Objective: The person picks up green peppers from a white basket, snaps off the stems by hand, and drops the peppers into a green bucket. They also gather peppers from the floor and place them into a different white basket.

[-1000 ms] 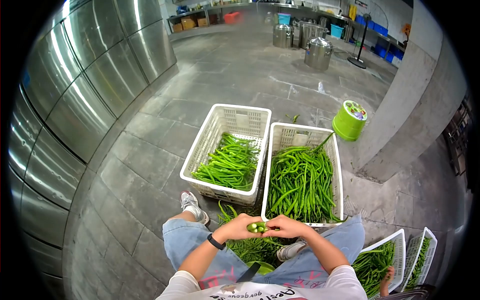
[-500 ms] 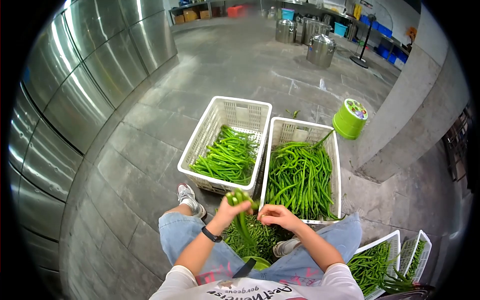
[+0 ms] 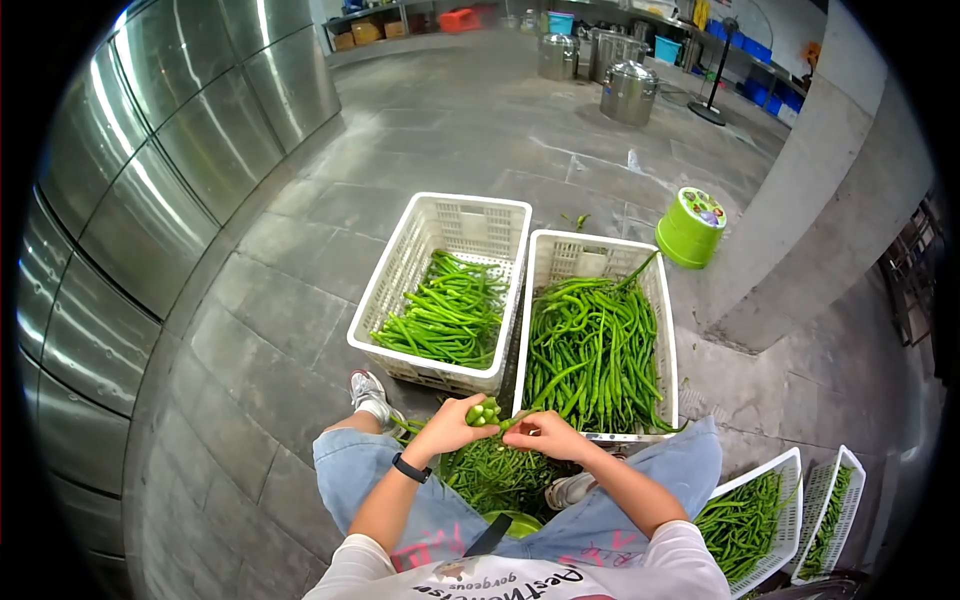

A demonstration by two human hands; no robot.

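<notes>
My left hand (image 3: pixel 447 430), with a dark band on its wrist, is closed around a bunch of long green chili peppers (image 3: pixel 484 411), their cut-looking ends facing up. Close beside it, the fingers of my right hand (image 3: pixel 550 437) pinch the end of a single chili pepper (image 3: pixel 522 416) lying between both hands. Below the hands, between my knees, is a heap of small green stems and bits (image 3: pixel 500 472); a green rim (image 3: pixel 517 522) shows at its near side.
Ahead stand two white crates, the left crate (image 3: pixel 372 290) partly filled with peppers and the right crate (image 3: pixel 669 330) fuller. Two more pepper crates (image 3: pixel 790 530) sit at lower right. A green bucket-like stool (image 3: pixel 690 232) stands by a concrete pillar (image 3: pixel 790 220). Steel pots (image 3: pixel 629 95) are farther back.
The pepper bunch in my left hand has tilted, its ends now facing my right hand. My right fingers have come in to a single pepper. The view has shifted slightly.
</notes>
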